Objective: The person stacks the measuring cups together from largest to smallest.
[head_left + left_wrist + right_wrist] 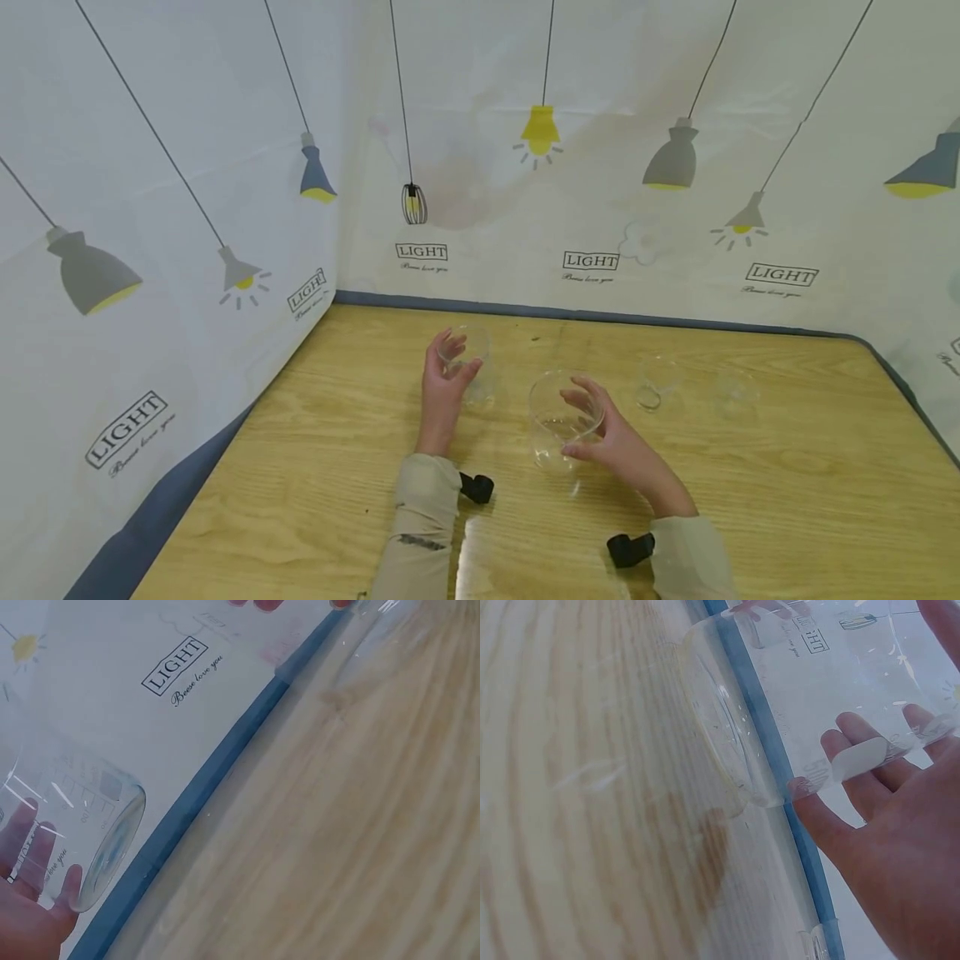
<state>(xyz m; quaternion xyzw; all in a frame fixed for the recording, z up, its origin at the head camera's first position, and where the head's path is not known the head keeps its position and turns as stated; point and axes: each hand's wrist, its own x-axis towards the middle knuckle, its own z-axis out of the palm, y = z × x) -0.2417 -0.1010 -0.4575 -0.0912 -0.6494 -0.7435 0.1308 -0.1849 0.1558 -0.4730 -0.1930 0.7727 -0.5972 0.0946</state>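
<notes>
On the left, my left hand (442, 383) grips a clear glass beaker (471, 340), thumb on the near right side and fingers around the left. Printed graduations show on that beaker (90, 806) in the left wrist view. Nearer and to the right, my right hand (621, 440) holds a wider clear glass beaker (542, 421), with the hand around its right side. A white patch is printed on this wider beaker (859, 757) in the right wrist view, and fingers show through its wall. Whether either base touches the table I cannot tell.
Farther right on the wooden table (810, 467) stand a small clear glass vessel (649, 398) and another faint clear glass piece (735, 390). A white curtain (480, 167) printed with lamps hangs behind the table and along its left side, with a blue-grey border at the table edge.
</notes>
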